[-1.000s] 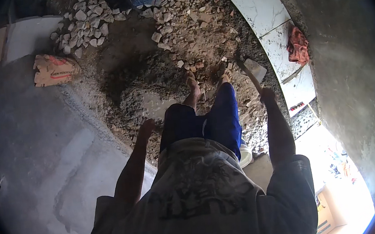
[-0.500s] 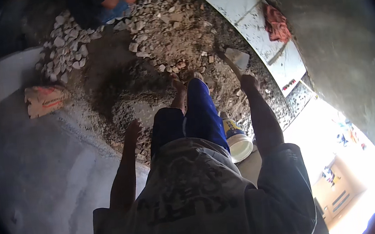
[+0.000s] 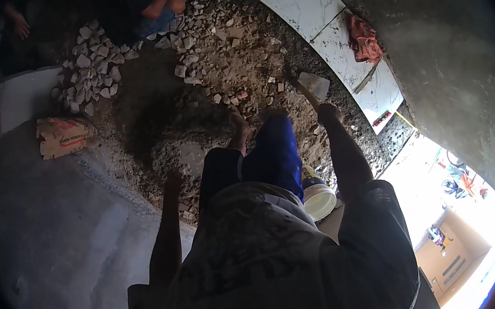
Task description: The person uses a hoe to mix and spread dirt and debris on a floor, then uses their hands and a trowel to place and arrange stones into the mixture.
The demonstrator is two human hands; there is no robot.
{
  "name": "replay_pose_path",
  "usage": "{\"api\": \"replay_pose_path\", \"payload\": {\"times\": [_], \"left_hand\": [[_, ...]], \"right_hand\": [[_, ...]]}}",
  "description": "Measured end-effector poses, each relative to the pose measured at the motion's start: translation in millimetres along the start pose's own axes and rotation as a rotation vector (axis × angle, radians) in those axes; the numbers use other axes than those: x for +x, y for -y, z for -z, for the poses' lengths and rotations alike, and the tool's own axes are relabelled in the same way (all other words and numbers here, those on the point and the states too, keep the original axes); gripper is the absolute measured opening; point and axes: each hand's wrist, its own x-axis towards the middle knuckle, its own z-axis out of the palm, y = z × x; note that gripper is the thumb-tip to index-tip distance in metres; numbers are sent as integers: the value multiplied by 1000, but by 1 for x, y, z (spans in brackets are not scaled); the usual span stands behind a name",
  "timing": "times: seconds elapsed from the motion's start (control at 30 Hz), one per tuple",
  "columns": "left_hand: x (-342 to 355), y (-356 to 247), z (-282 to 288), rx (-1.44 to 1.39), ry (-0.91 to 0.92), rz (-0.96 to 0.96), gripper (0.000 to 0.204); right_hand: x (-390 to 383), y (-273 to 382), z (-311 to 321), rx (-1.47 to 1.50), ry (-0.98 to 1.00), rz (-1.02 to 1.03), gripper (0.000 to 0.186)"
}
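Observation:
My right hand (image 3: 329,114) is closed round the wooden handle (image 3: 307,93) of a tool with a flat pale blade (image 3: 316,85), which rests on the rubble and soil (image 3: 237,48). My left hand (image 3: 173,183) hangs in shadow beside my left leg, over the dark gravelly ground; its fingers are too dim to read. Between my right leg and right forearm is a white bucket (image 3: 320,201) with a yellow and blue side, partly hidden by my body.
A co-worker (image 3: 156,11) crouches beyond a white stone heap (image 3: 96,68); another person's hand (image 3: 20,24) shows top left. Marble-look tiles (image 3: 298,3) run along the right, holding a crumpled red bag (image 3: 363,39). A torn paper sack (image 3: 64,136) lies left.
Since a second ago the view has shifted, bringing the bucket more into sight. My right leg has moved. The co-worker shows more, and another hand has appeared top left.

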Motion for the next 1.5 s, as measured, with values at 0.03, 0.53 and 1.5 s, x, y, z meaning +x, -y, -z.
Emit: {"api": "replay_pose_path", "payload": {"times": [0.03,0.53,1.5], "left_hand": [[3,24,14,114,4,-36,42],[2,13,13,-138,-10,-111,37],[-17,25,0,147,-174,-82,45]], "right_hand": [[3,4,-1,-4,6,12,20],[-12,26,-15,-1,68,3,25],[-28,14,-76,84,-7,9,36]]}}
